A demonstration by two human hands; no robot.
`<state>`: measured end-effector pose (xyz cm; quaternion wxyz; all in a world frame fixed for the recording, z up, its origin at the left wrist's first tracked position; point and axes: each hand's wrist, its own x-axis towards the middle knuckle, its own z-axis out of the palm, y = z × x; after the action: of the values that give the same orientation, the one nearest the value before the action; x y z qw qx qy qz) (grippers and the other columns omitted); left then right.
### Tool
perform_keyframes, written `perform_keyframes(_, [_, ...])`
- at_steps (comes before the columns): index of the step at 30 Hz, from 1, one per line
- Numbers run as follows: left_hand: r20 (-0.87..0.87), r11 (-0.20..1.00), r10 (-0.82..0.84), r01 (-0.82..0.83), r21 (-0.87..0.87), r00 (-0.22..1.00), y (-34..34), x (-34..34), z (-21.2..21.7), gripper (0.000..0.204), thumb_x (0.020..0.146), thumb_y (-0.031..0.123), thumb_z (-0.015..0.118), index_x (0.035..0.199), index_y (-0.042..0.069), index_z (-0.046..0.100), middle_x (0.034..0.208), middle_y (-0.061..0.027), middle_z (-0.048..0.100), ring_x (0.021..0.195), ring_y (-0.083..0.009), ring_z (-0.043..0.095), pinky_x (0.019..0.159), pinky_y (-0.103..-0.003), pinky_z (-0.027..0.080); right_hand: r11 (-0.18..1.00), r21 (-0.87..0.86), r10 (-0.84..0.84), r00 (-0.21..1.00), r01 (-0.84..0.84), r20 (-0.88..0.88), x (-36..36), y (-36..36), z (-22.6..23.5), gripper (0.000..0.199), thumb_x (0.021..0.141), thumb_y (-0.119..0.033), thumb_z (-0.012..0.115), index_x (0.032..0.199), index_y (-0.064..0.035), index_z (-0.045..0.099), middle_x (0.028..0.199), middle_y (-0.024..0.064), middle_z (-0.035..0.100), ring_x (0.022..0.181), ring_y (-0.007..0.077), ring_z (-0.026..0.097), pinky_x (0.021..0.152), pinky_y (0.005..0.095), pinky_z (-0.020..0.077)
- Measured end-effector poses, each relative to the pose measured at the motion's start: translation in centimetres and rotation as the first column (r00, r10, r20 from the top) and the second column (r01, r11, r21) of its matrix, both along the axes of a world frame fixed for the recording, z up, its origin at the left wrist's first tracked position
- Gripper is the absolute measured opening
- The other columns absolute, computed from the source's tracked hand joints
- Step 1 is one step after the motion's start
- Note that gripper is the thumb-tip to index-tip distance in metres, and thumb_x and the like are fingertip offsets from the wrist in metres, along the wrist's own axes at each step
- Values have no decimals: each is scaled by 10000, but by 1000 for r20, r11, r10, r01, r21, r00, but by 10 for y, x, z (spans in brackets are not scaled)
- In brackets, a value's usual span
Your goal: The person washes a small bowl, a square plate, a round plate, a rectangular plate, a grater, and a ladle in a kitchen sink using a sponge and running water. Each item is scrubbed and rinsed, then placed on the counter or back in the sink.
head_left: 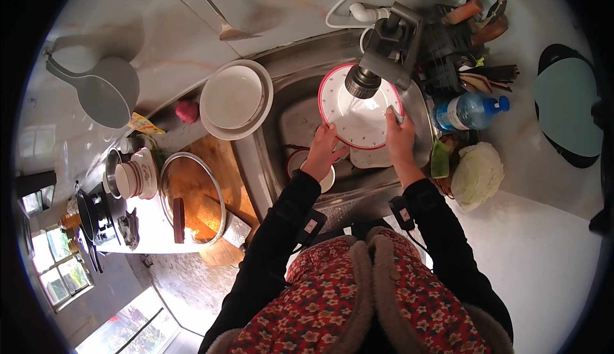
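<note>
Head view, sink at frame centre. The round white plate with a red rim and small red dots (359,108) was held tilted over the steel sink (288,124), directly under the grey tap head (363,82), with water running onto its face.

Left hand (323,149) gripped the plate's lower-left rim, fingers curled closed around the edge. Right hand (400,133) was on the plate's right edge, closed on what looked like a small grey scrubbing pad (394,115) pressed to the rim; the exact finger grip could not be made out.

Below the plate, inside the sink, sat a small red-and-white bowl (313,165), partly hidden by the left wrist. On the table upper left of the sink: a stack of plain white bowls and plates (235,98). Right of the sink: a clear plastic bottle with a blue cap (470,111), and a pale green cabbage (476,175) lower right of it.

Risks, as judged:
- Wet rim and a one-handed edge grip: the plate could slip and drop onto the bowl below, chipping either.
- The plate sat very close to the tap head: lifting or turning it could knock the rim against the tap.
- Water hitting a tilted face could splash out toward the sleeves and the table.
</note>
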<state>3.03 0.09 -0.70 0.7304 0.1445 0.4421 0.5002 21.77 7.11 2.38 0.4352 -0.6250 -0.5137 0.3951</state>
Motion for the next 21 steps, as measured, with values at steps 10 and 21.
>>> perform_keyframes(10, [374,980,156,-192,60,914,26,20,41,609,1002,443,494,1447,60,332,1487,-96,365,1345,-260,401,1064,-518,385,771,398,291,831,-498,475,-2,-26,18,558,769,57,601,1308,-87,575,1266,157,599,1147,336,588,958,394,490])
perform_keyframes(21, [314,976,132,-178,123,940,-2,8,29,393,991,155,531,1354,22,464,1327,-117,555,1212,-266,553,1024,-418,462,569,378,383,642,-730,664,39,-52,-34,665,744,133,552,1372,-80,502,1393,176,501,1270,361,505,1050,397,441])
